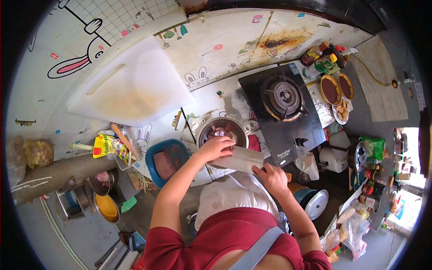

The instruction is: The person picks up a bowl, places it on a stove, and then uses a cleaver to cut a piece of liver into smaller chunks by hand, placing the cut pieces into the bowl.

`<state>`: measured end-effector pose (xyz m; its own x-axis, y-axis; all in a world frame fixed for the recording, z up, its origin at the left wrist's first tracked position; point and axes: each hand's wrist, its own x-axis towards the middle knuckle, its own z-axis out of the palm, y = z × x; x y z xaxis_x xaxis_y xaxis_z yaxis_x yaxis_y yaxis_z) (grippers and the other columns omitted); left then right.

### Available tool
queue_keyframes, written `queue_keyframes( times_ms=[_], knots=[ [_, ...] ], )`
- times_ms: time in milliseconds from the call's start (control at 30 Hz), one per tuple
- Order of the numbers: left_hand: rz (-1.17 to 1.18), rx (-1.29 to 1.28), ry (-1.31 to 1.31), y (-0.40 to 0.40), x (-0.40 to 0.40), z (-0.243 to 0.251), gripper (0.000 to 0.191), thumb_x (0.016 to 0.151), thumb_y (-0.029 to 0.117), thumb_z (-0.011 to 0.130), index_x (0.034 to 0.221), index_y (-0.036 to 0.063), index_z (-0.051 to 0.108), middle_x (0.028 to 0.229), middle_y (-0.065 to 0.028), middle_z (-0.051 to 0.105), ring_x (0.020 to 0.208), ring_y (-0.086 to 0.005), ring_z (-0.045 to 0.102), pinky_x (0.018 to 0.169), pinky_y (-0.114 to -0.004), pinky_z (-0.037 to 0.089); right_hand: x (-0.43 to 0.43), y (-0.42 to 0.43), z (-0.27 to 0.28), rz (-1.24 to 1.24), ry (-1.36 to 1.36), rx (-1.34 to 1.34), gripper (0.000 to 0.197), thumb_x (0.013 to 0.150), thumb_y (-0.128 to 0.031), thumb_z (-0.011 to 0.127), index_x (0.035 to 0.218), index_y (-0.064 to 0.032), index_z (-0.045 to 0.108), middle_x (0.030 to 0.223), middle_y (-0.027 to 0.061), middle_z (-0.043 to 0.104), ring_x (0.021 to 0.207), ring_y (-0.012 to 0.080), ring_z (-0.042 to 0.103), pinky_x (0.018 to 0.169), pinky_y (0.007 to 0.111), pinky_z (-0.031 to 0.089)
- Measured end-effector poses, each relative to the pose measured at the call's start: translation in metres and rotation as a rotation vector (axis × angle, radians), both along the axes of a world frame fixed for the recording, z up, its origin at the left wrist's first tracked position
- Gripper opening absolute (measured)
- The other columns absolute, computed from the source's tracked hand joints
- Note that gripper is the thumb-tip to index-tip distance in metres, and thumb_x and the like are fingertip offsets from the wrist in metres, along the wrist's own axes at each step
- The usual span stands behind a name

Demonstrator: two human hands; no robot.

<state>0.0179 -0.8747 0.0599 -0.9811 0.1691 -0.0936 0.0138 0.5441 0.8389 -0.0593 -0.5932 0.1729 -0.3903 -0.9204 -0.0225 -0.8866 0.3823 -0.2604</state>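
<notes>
My right hand (275, 180) grips the handle end of a cleaver, its broad metal blade (241, 159) lying flat over the near rim of a round metal pot (246, 135). Over that same rim is my left hand (214, 148), its fingertips at the blade's far end. Whether they pinch the blade or only touch it cannot be told. Cut pieces of reddish meat (216, 131) lie in the pot, partly hidden by my left hand. To the left stands a blue plastic basin (151, 148) with a block of raw meat (165, 164) in it.
A black gas stove (249, 87) stands right of the pot, with bottles (319, 65) beyond it. A white cutting board (135, 84) leans on the left wall. A clear plastic container (130, 163) with a yellow packet (108, 146) sits beside the basin. A lidded pot (315, 204) is low at right.
</notes>
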Motion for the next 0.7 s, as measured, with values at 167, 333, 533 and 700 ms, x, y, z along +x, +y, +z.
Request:
queue_keyframes(
  times_ms=[167, 333, 533, 700],
  knots=[
    [0.114, -0.018, 0.108, 0.003, -0.013, -0.038, 0.038, 0.082, 0.026, 0.069, 0.112, 0.0049, 0.061, 0.111, -0.0137, 0.058, 0.098, -0.0334, 0.058, 0.085, -0.039, 0.048, -0.005, 0.006, 0.003, 0.028, 0.005, -0.001, 0.035, 0.076, -0.011, 0.057, 0.109, -0.0207, 0.064, 0.073, 0.0033, 0.047, 0.069, 0.0189, 0.058, 0.062, 0.032, 0.049],
    [0.164, -0.124, 0.092, -0.010, -0.021, -0.042, 0.030, 0.083, 0.022, 0.066, 0.105, 0.0017, 0.062, 0.107, -0.0149, 0.059, 0.096, -0.0341, 0.058, 0.083, -0.040, 0.048, -0.008, 0.017, 0.010, -0.022, -0.031, -0.050, 0.031, 0.076, -0.010, 0.061, 0.105, -0.0189, 0.067, 0.074, 0.0042, 0.049, 0.066, 0.0225, 0.059, 0.060, 0.035, 0.050],
    [0.430, -0.225, 0.090, -0.034, 0.002, 0.003, 0.021, 0.084, 0.017, 0.064, 0.099, 0.0025, 0.062, 0.103, -0.0152, 0.062, 0.096, -0.0329, 0.059, 0.082, -0.039, 0.049, -0.006, 0.028, 0.006, -0.221, -0.292, -0.146, 0.034, 0.075, -0.005, 0.064, 0.107, -0.0152, 0.067, 0.074, 0.0082, 0.057, 0.063, 0.0304, 0.061, 0.056, 0.039, 0.049],
    [0.736, -0.224, 0.216, -0.008, 0.051, 0.033, 0.018, 0.081, 0.003, 0.060, 0.099, 0.0008, 0.061, 0.108, -0.0150, 0.062, 0.097, -0.0351, 0.060, 0.083, -0.040, 0.049, -0.003, 0.020, -0.008, -0.391, -0.680, -0.242, 0.035, 0.073, 0.001, 0.066, 0.108, 0.0000, 0.062, 0.059, 0.0072, 0.045, 0.053, 0.0132, 0.047, 0.054, 0.028, 0.043]
  ],
)
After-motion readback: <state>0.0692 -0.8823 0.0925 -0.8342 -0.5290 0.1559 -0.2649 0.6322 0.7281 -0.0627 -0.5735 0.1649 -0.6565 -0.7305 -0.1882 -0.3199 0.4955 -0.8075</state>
